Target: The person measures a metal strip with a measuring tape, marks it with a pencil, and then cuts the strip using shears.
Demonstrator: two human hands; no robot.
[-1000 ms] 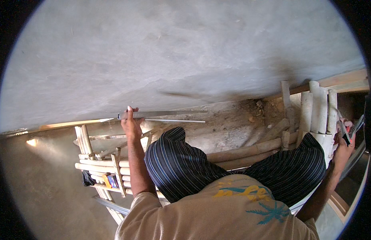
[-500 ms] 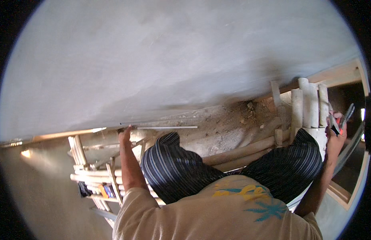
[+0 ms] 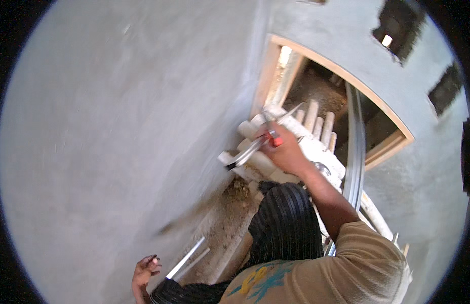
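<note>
My right hand [image 3: 284, 152] is raised over pale round poles near the wall corner. Its fingers are closed round a hand tool [image 3: 276, 140] with a red part and grey metal parts; blur hides its exact kind. A pale metal-looking piece [image 3: 247, 153] with a black end sticks out on the wall side of that hand; whether it belongs to the tool I cannot tell. Low on the left, my left hand [image 3: 143, 272] is beside the wall, fingers curled, with a small dark bit at the fingertips. A thin white strip [image 3: 187, 257] lies between that hand and my knee.
A smooth grey wall [image 3: 133, 126] fills the left. At the right, a wooden frame [image 3: 336, 58] surrounds an opening, crossed by long metal profiles [image 3: 354, 147]. Pale poles [image 3: 311, 115] and a whitish board [image 3: 328, 157] are under the opening. Rubble and dirt [image 3: 230, 207] lie below.
The view has swung to the right, bringing the framed opening towards the middle. My right hand has come inward over the poles with the tool. The left hand is apart from the white strip.
</note>
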